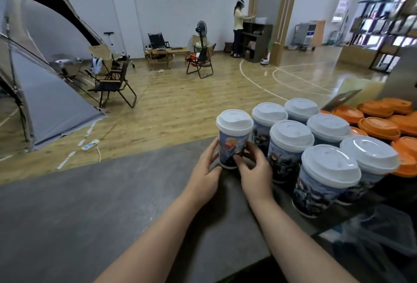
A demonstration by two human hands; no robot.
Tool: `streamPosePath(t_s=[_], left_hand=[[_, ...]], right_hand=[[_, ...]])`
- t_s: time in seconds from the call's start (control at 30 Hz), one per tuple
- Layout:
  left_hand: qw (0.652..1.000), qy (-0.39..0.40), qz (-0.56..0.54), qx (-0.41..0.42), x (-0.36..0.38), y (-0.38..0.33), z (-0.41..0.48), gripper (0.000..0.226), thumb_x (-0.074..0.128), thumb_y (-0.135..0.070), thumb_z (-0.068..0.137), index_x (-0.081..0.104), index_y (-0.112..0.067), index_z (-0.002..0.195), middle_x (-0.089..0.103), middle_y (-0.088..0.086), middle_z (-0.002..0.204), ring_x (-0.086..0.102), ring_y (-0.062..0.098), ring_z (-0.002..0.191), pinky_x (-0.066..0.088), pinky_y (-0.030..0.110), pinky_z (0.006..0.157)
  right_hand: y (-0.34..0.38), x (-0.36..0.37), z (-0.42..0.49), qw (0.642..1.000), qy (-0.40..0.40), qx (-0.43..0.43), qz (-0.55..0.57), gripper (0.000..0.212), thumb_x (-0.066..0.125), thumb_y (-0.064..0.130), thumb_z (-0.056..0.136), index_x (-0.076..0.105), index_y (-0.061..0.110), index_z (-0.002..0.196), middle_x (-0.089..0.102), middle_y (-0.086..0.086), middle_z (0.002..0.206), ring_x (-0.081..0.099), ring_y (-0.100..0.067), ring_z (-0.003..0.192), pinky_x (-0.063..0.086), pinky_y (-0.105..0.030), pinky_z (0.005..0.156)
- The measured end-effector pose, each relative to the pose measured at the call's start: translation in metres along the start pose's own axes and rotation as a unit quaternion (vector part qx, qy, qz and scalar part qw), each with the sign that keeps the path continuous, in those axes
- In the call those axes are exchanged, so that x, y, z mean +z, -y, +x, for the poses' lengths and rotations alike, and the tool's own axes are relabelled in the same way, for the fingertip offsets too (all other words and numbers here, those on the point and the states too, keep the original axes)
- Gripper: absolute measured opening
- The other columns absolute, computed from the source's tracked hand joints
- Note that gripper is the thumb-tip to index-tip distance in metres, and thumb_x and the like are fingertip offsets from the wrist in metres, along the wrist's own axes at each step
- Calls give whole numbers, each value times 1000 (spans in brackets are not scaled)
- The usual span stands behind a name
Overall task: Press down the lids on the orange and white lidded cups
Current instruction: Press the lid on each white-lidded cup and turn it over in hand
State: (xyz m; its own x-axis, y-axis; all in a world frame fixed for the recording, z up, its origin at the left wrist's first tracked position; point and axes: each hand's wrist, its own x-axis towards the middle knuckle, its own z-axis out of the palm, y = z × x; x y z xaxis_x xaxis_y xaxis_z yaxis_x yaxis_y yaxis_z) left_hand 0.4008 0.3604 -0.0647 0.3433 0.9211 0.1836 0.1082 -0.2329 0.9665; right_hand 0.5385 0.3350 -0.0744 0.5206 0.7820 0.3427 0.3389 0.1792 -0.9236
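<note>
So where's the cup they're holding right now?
The cup stands mid-frame in the head view on the counter, gripped low between the left hand and right hand, just left of six other cups.

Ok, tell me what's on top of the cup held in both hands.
A white lid caps the cup; whatever is inside is hidden beneath it.

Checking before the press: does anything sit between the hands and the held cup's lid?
Nothing visible does. The left hand and right hand grip the cup low on its sides; its white lid above them is bare.
</note>
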Motion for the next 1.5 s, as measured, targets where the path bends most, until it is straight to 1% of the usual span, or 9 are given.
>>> streamPosePath(t_s=[0.1, 0.33, 0.63, 0.93, 1.1, 1.17, 1.27, 1.37, 1.5], left_hand=[[1000, 16, 15, 4, -4, 6, 3, 82, 42, 21, 88, 25, -24, 155, 29, -8, 160, 37, 6, 144, 32, 35, 120], [998, 44, 50, 2, -4, 10, 5, 87, 38, 25, 83, 24, -22, 156, 35, -9, 158, 30, 4, 147, 22, 34, 124], [995, 39, 91, -10, 7, 14, 5, 86, 43, 17, 87, 19, -24, 158, 33, -10, 159, 32, 0, 145, 26, 31, 123], [997, -35, 72, -10, 5, 21, 9, 71, 46, 10, 88, 37, -21, 151, 49, -9, 144, 55, 6, 125, 42, 2, 93], [995, -86, 43, -38, -1, 16, 4, 46, 46, 2, 85, 63, -24, 118, 66, -1, 117, 67, 15, 102, 58, 38, 89], [990, -107, 16, -96, -7, 12, 3, 34, 44, 1, 87, 64, -23, 100, 69, 5, 97, 68, 21, 82, 56, 38, 76], [970, -82, -67, -218, -31, -1, -14, 27, 39, -1, 92, 61, -14, 99, 65, 10, 79, 58, 19, 58, 46, 30, 53], [969, -32, -35, -241, -82, -13, -52, 27, 39, 1, 94, 62, -12, 100, 66, 10, 81, 57, 19, 58, 44, 25, 46], [974, -63, -19, -217, -175, -17, -124, 25, 41, 7, 96, 61, -5, 106, 63, 8, 84, 56, 15, 61, 44, 21, 45]], right_hand=[[-4, 4, 1, 1000, -7, 6, 15, 47, 78, 5, 82, 60, 30, 118, 69, 11, 111, 68, -8, 105, 52, -26, 95], [-10, 6, 5, 999, -20, 2, -30, 47, 82, 6, 76, 66, 15, 119, 72, -3, 113, 66, -22, 108, 51, -43, 98], [-9, 4, 7, 998, -21, -3, -61, 50, 80, 9, 77, 66, 12, 125, 72, -6, 118, 65, -24, 114, 50, -42, 100], [-2, 3, -2, 997, -47, 0, -67, 54, 85, 9, 74, 61, 8, 122, 69, -8, 117, 65, -22, 108, 51, -35, 97], [5, 0, -23, 995, -35, -18, -90, 31, 82, 11, 79, 56, 13, 94, 64, 1, 84, 63, -14, 75, 48, -21, 70], [10, 1, -35, 994, -4, -28, -109, 21, 78, 9, 81, 58, 13, 88, 64, 3, 76, 61, -14, 71, 44, -18, 66], [19, 10, -55, 993, 34, -28, -110, 14, 73, 6, 84, 62, 14, 83, 64, 3, 72, 59, -8, 68, 44, -19, 66], [35, 33, -76, 993, 68, -11, -90, 15, 71, 4, 86, 64, 16, 84, 65, 7, 72, 58, 6, 66, 41, -5, 63], [72, 94, -110, 989, 132, 8, -60, 14, 68, 5, 88, 64, 19, 85, 67, 6, 75, 58, 8, 66, 43, -6, 62]])
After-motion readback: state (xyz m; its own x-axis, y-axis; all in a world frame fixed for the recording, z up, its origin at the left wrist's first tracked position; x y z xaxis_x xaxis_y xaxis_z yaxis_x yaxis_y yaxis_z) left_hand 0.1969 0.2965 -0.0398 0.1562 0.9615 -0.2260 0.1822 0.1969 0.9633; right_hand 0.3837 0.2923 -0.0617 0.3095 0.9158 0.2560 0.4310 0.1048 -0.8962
